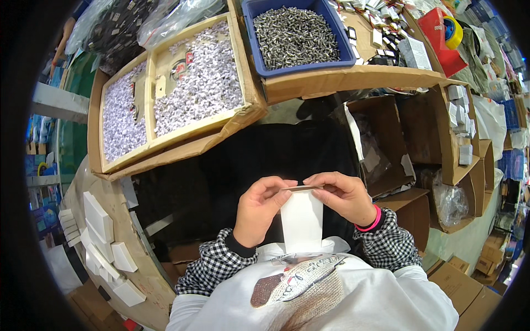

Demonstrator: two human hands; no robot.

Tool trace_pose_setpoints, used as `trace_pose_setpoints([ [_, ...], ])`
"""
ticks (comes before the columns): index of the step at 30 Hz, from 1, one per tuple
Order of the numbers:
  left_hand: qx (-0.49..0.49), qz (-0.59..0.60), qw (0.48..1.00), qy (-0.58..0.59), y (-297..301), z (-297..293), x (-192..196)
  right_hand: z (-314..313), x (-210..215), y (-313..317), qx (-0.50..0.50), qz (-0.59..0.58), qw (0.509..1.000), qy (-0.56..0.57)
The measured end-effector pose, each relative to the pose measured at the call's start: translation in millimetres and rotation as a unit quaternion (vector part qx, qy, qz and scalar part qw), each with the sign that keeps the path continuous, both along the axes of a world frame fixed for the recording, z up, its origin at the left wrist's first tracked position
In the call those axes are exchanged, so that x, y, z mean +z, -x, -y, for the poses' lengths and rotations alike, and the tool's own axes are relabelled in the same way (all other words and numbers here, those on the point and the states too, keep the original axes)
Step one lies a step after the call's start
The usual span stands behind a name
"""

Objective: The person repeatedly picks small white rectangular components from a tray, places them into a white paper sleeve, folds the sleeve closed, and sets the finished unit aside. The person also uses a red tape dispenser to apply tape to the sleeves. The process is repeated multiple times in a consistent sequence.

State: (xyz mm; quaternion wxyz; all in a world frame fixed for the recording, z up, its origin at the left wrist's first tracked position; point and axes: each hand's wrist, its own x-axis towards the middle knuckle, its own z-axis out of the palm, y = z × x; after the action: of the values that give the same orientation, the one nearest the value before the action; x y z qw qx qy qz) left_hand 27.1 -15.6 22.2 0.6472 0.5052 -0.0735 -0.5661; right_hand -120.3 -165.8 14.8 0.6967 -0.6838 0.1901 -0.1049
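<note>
A slim white cardboard box (pixel 302 222) stands upright in front of my chest, its far end showing a thin brownish edge. My left hand (pixel 259 208) pinches the left corner of that end, thumb on the near face and fingers behind it. Opposite it, my right hand (pixel 346 199) grips the right corner in the same way, a pink band round its wrist. The fingertips of both hands nearly meet over the box's edge. What is inside the box cannot be seen.
Ahead on the left, a divided wooden tray (pixel 150 105) holds many small white pieces. Next to it a blue bin (pixel 350 55) is full of small metal parts. White boxes (pixel 100 226) lie on a board at the left. Open cardboard cartons (pixel 411 129) stand at the right.
</note>
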Motion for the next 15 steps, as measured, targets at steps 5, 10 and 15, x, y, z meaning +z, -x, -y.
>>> trace_pose_setpoints([
  [5,0.024,-0.028,0.999,0.014,1.9,-3.9,-2.3,3.1,0.1,4.5,-0.038,0.024,0.982,-0.185],
  [10,-0.059,0.079,0.993,0.065,-3.0,-9.1,-13.7,1.7,0.9,12.3,0.016,0.016,1.000,-0.014],
  [15,-0.100,-0.178,0.974,0.102,8.6,-17.3,-19.5,10.9,10.4,14.5,0.047,0.108,0.992,-0.035],
])
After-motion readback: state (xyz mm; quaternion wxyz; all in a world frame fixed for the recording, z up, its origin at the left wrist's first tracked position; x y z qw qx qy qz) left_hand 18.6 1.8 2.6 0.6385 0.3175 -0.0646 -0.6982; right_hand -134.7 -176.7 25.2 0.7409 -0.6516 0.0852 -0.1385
